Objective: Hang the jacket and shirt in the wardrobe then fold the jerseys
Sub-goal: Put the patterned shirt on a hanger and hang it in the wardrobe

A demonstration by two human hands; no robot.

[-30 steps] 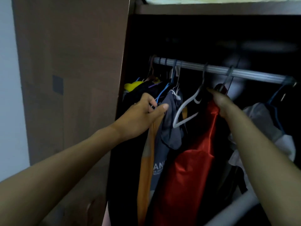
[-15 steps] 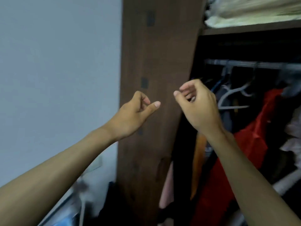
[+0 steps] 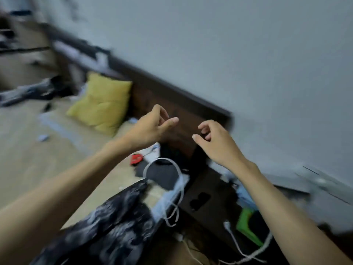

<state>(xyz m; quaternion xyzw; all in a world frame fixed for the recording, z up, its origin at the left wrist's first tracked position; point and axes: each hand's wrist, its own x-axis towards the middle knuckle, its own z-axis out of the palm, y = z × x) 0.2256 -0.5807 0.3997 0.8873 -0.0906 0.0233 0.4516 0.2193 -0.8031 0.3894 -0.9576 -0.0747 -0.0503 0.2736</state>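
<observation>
Both my hands hang in the air over the corner of a bed, holding nothing. My left hand (image 3: 152, 125) has its fingers loosely curled and apart. My right hand (image 3: 214, 140) is a short way to its right, fingers also loosely apart. Below them a black-and-white patterned garment (image 3: 107, 222) lies spread on the beige bed sheet (image 3: 38, 159). A white hanger (image 3: 177, 180) lies on a dark piece of clothing (image 3: 162, 175) at the bed's edge. The wardrobe is out of view. The picture is motion-blurred.
A yellow pillow (image 3: 103, 104) leans against the dark wooden headboard (image 3: 172, 100) under a grey wall. More dark clothes (image 3: 28, 90) lie at the far left. A dark bedside table (image 3: 206, 190) carries white cables (image 3: 235, 241) and a green object (image 3: 246, 226). A small red item (image 3: 136, 158) lies on the bed.
My view has swung from the open wardrobe to the left and down onto the bed. Both hands left the hanging clothes and came away with nothing in them.
</observation>
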